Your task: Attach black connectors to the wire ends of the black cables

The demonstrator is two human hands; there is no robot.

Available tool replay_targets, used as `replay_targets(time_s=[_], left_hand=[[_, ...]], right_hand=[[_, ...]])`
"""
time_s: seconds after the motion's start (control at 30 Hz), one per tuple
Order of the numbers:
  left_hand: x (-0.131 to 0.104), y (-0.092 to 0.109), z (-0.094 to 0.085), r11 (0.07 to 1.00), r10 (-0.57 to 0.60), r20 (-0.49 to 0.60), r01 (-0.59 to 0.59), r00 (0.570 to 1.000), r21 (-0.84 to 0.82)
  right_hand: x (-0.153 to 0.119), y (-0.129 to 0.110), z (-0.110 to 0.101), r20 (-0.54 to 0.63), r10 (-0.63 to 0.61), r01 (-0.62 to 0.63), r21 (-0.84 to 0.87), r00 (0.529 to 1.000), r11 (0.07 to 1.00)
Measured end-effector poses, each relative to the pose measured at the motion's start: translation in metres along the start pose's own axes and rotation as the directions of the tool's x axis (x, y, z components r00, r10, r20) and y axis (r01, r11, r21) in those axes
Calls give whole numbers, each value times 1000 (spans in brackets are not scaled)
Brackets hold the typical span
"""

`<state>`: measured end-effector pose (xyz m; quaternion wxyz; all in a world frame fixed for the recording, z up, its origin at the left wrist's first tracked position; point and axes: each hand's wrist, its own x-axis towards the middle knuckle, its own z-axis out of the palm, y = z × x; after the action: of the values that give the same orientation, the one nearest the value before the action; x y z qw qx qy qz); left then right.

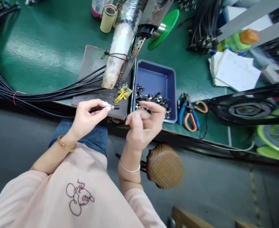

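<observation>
My left hand [89, 115] pinches the end of a black cable [96, 109] at the front edge of a dark board [82, 100]. A white covering is on a fingertip, and a small metal-and-black connector [114, 107] sticks out past the fingers. My right hand [145, 122] is raised in front of a blue tray [156, 79], its fingers curled and slightly blurred; whether anything small is between them cannot be made out. Small black parts [159, 100] lie in the tray. A yellow piece [123, 94] rests on the board, below a soldering iron [131, 60].
A white wrapped tube [114, 60] hangs over the board. Black cables [40, 96] run in from the left. Pliers [185, 110], papers [235, 71] and a black fan-like device [251, 106] are on the right. A woven stool [165, 165] stands below the table.
</observation>
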<state>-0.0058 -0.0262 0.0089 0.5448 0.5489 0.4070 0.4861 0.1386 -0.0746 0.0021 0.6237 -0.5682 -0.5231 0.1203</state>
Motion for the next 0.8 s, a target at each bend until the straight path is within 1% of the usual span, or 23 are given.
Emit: replay_targets(time_s=[0.07,0.1,0.2,0.23,0.3,0.4,0.47,0.53,0.63,0.8], left_hand=[[2,-2,-1,1000,-19,-5,19,1000,-7],[3,-2,-1,1000,-27,-3,27,1000,-15],[5,-4,-1,999,-36,2,36,999,-22],[5,-4,-1,999,-35,4,35,999,-19],[6,-4,-1,999,-35,12,35,999,-8],[7,-5,0,999,-31,30,31,999,11],[8,-5,0,1000,-21,33,20,999,23],[9,-6,1,999,-12,30,11,999,36],[9,-7,3,998,7,14,-8,1000,60],[12,-10,7,996,49,-24,-47,999,82]], right_hand=[[-1,-1,0,-76,-36,38,32,996,999],[-2,-1,0,-100,-48,50,21,994,999],[-6,0,0,-125,-88,77,-93,988,993],[-7,1,0,-112,-116,100,-138,987,985],[-8,4,0,-40,-195,182,-215,980,959],[-6,6,2,84,-348,357,-296,934,886],[-4,6,4,146,-390,417,-333,909,846],[-2,6,6,174,-386,423,-353,906,834],[-1,6,9,173,-370,408,-361,913,838],[1,11,14,158,-364,396,-297,918,869]])
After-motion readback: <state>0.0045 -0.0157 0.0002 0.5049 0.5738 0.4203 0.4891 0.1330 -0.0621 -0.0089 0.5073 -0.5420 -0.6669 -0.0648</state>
